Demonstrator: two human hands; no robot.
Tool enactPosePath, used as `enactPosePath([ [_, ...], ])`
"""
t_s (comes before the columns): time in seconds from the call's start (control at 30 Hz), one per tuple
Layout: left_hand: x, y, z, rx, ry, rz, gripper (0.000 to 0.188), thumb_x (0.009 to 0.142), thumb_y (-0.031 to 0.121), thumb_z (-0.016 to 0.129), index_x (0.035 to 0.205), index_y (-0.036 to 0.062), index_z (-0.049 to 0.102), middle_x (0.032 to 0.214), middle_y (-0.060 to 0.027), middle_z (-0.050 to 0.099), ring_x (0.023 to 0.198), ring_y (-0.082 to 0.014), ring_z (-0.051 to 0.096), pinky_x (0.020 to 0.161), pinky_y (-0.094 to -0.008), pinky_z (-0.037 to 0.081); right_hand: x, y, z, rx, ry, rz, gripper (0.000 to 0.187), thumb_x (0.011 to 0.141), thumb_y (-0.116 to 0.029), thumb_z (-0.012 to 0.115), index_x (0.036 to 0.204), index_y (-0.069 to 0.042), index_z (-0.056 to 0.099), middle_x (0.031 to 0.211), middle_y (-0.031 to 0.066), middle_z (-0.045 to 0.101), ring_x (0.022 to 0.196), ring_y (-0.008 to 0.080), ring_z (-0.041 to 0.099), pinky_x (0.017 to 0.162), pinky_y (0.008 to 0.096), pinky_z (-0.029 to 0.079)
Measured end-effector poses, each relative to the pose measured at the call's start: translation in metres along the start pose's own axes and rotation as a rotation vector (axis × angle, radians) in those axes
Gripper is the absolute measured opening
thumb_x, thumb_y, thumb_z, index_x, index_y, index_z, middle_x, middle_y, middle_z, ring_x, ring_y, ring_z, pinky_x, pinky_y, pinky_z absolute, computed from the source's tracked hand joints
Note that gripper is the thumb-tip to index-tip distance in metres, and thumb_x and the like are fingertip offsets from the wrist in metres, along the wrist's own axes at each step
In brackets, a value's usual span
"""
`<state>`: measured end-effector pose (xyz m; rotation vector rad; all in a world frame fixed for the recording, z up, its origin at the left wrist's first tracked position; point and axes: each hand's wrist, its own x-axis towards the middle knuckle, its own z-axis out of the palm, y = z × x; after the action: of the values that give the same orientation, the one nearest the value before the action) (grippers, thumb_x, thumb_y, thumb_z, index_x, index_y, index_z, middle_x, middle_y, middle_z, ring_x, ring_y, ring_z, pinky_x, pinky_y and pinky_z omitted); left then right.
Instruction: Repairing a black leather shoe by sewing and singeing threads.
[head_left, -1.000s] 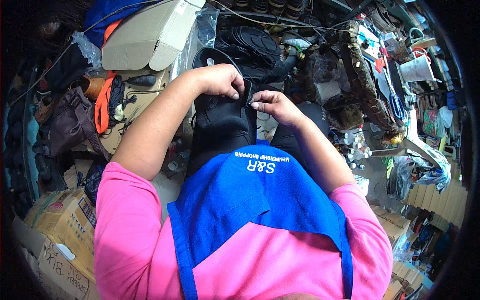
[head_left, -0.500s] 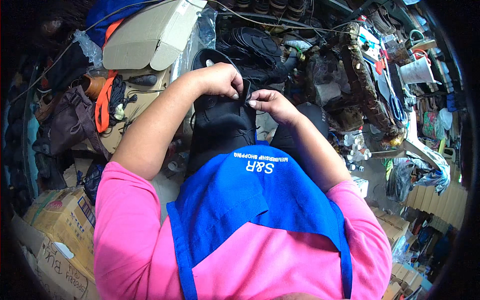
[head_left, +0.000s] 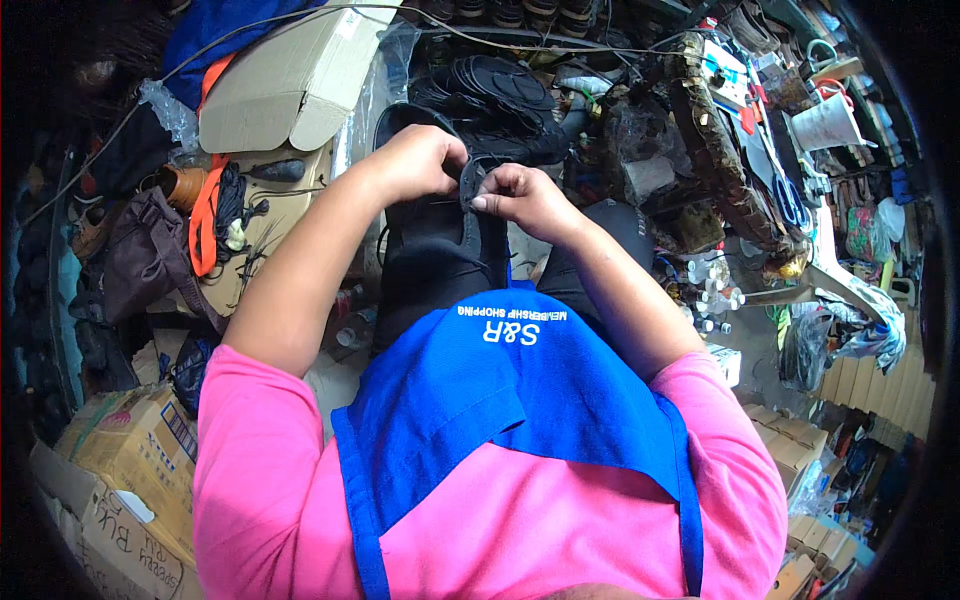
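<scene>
1. The left hand (head_left: pixel 418 160) is closed around the top edge of a black leather shoe (head_left: pixel 440 240) that rests on the person's lap, fingers curled over the rim at about 11 o'clock from the blue apron (head_left: pixel 500 400).

2. The right hand (head_left: pixel 525 200) meets it from 1 o'clock, thumb and fingers pinched narrow on a small dark tab or strap at the shoe's opening; whether it also holds a needle or tool I cannot tell.

3. The shoe sits propped on the knees rather than on any surface, so a hard pull at the tab could tip it toward 12 o'clock, into the stack of black rubber soles (head_left: pixel 500 95).

4. Both hands pinch the same small spot; if the two pull against each other unevenly, the tab may tear or slip from the fingers.

5. At 9 o'clock lie an orange strap (head_left: pixel 205 220) and a beige cardboard box (head_left: pixel 290 85); at 3 o'clock, small white bottles (head_left: pixel 705 295) stand close by the right forearm and could be knocked over by a wide elbow swing.
</scene>
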<state>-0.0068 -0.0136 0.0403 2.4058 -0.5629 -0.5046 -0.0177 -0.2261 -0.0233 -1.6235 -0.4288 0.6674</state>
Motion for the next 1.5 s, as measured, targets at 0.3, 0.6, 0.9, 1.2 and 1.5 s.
enactPosePath([
  [0.3,-0.042,0.016,0.033,0.305,0.312,0.071,0.017,0.071,0.008,0.066,0.084,0.0008,0.058,0.084,-0.0167,0.058,0.087,-0.0365,0.057,0.078,-0.0449,0.046,0.004,-0.018,0.016,-0.497,0.099,-0.366,0.088,0.057,-0.036,0.084,0.134,-0.022,0.044,0.138,0.0216,0.035,0.127,0.0396,0.036,0.105,0.0433,0.033],
  [0.6,-0.097,0.028,-0.006,0.232,0.234,-0.052,0.009,0.075,0.005,0.062,0.083,0.0004,0.059,0.082,-0.0156,0.058,0.08,-0.0324,0.058,0.072,-0.0392,0.046,0.007,-0.009,0.013,-0.618,0.123,-0.296,0.074,0.064,-0.032,0.075,0.131,-0.023,0.046,0.135,0.0184,0.042,0.127,0.037,0.038,0.105,0.0441,0.033],
  [0.9,-0.071,0.047,0.022,-1.458,0.724,0.057,0.009,0.088,0.016,0.063,0.086,0.0073,0.061,0.074,-0.0023,0.057,0.072,-0.0146,0.054,0.07,-0.03,0.046,0.014,-0.003,0.035,-0.512,0.074,-0.236,0.08,0.062,-0.033,0.069,0.136,-0.03,0.039,0.136,0.0124,0.042,0.129,0.0334,0.036,0.102,0.0518,0.028],
  [1.2,-0.13,-0.024,-0.039,-0.773,0.898,0.041,0.018,0.094,0.024,0.053,0.103,0.0084,0.055,0.09,-0.0062,0.049,0.077,-0.0171,0.051,0.074,-0.0303,0.044,-0.003,-0.014,0.049,-0.55,0.169,-0.245,0.084,0.066,-0.034,0.07,0.14,-0.031,0.033,0.14,0.0158,0.037,0.128,0.0377,0.035,0.105,0.05,0.029],
  [1.5,-0.078,0.009,0.027,-0.019,0.49,-0.326,0.049,0.073,0.047,0.072,0.093,0.0031,0.067,0.096,-0.0153,0.064,0.095,-0.0272,0.06,0.083,-0.037,0.046,-0.037,0.007,0.037,-0.202,0.203,-0.043,0.046,0.069,-0.022,0.071,0.113,-0.012,0.061,0.083,0.0099,0.061,0.076,0.0196,0.06,0.071,0.0338,0.048],
])
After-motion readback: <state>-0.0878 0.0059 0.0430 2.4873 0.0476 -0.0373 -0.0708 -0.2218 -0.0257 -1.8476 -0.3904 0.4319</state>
